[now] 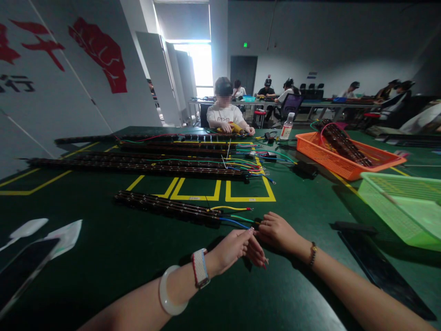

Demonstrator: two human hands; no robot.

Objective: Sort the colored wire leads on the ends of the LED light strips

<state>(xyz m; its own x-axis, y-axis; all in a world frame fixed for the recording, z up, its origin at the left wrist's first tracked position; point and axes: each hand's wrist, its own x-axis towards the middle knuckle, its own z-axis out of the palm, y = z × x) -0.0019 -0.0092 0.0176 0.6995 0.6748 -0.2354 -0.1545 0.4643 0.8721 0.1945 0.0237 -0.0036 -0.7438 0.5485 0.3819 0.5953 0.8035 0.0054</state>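
Observation:
A long dark cable bundle (165, 207) lies on the green table in front of me, with yellow, green and blue wires coming out of its right end. My left hand (236, 250) pinches the blue wire (234, 222) near its tip between thumb and forefinger; its other fingers hang loosely. Close against it, my right hand (277, 232) is closed, knuckles up, at the ends of the blue wire and the green wire (241, 218). What its fingertips grip is hidden. The yellow wire (230, 208) lies free, with a red sleeve at its end.
More long cable bundles (138, 166) lie across the table beyond. At right stand an orange basket (330, 163) holding a bundle, a green basket (389, 197) and a dark flat object (382, 276). A bottle (287, 126) stands farther back. Opposite, a co-worker (225, 112) handles a bundle.

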